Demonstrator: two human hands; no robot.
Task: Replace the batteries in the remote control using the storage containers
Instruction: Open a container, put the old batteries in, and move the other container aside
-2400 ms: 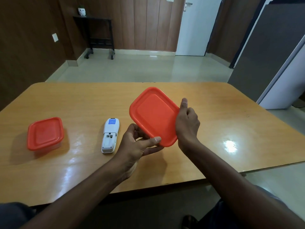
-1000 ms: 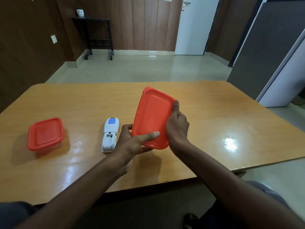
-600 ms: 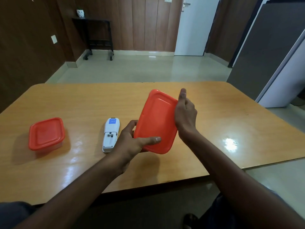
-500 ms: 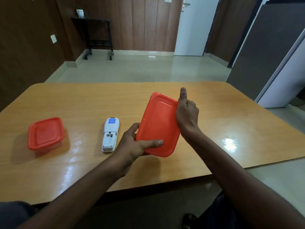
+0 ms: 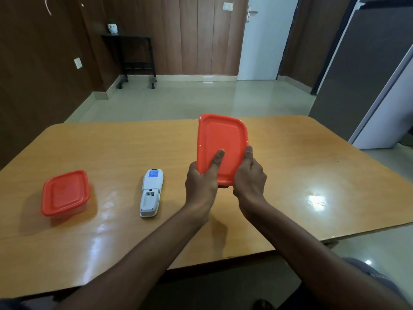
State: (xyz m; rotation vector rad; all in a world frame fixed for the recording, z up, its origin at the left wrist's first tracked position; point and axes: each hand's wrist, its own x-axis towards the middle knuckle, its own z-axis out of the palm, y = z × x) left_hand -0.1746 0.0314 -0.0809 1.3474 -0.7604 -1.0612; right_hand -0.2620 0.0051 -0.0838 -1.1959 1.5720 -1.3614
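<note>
While both hands clasp the lower end of an orange-lidded container tilted up above the table, its long axis points away from the person; left hand presses a thumb on the lid, right hand curls around the edge. Remote control, battery bay exposed, lies nearer the left hand; second container sits far left

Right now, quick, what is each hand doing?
Left hand: closed on the orange-lidded container, thumb across the lid.
Right hand: closed on the same container's right edge.
</note>
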